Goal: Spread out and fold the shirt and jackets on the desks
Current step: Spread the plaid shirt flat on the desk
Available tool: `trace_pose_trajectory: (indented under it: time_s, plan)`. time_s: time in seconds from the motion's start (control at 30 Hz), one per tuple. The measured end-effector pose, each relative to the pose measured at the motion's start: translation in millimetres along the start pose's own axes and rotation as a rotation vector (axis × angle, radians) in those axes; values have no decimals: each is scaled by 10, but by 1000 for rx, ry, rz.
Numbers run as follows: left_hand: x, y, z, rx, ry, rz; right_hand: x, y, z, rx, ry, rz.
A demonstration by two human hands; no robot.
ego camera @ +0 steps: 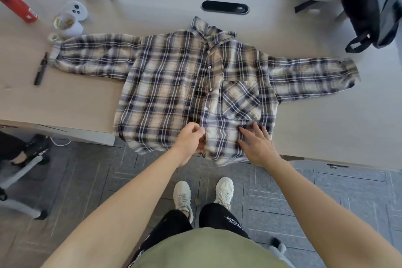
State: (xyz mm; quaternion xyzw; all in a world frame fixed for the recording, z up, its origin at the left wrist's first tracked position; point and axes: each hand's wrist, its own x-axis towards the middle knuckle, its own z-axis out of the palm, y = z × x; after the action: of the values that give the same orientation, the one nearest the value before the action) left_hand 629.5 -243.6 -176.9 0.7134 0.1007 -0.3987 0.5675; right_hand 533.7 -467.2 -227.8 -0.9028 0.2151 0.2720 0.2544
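The pale wood-grain desk (76,98) runs across in front of me, and the cream-and-navy plaid button-up shirt (169,85) lies front-up on it, collar away from me and hem toward me. The hem hangs slightly over the desk's near edge, and that is where both my hands meet it.

My left hand (190,138) is at the bottom of the button strip, fingers curled in and pinching the front edge of the cloth just above the hem. My right hand (258,144) lies beside it on the lower front panel, fingers straight and fanned, pressed flat on the fabric just below the chest pocket (241,100). A narrow strip of plaid shows between the two hands.

The shirt is spread wide, with one long sleeve (93,56) stretched out to my left and the other sleeve (311,76) out to my right, both cuffs on the desk. The body is lightly wrinkled. The pocket's checks run on the diagonal. White buttons (210,67) go up the middle to the rumpled collar (208,30).

A black bag with strap loops (367,2) sits at the far right, well apart from the shirt. A red cylinder (16,3) lies far left, a white paper cup (67,24) stands near the left cuff, and a black marker pen (41,69) lies just beside that cuff.
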Motion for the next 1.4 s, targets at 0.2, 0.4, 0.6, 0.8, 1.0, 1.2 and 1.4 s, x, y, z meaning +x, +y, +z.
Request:
trace_pose_trajectory:
  time_s: [0.2,0.4,0.6,0.8,1.0,1.2,1.4]
  plan:
    - [44,-116,24,-174,-370,-246,-144,133,29,40,29,-21]
    - [37,-67,93,232,-299,-154,-131,263,-5,-25,18,-17]
    - [-81,-35,129,140,-210,-49,-186,254,41,-85,33,-28]
    - [-88,-249,9,311,-300,-131,-254,196,7,-167,-9,-6]
    - [34,-583,-220,602,-154,-63,-246,-206,-54,-132,99,-4]
    - [116,-689,-431,755,-82,-134,7,-1007,-191,44,150,-248]
    - [277,-576,-503,895,-63,-107,520,-1520,-213,86,227,-101]
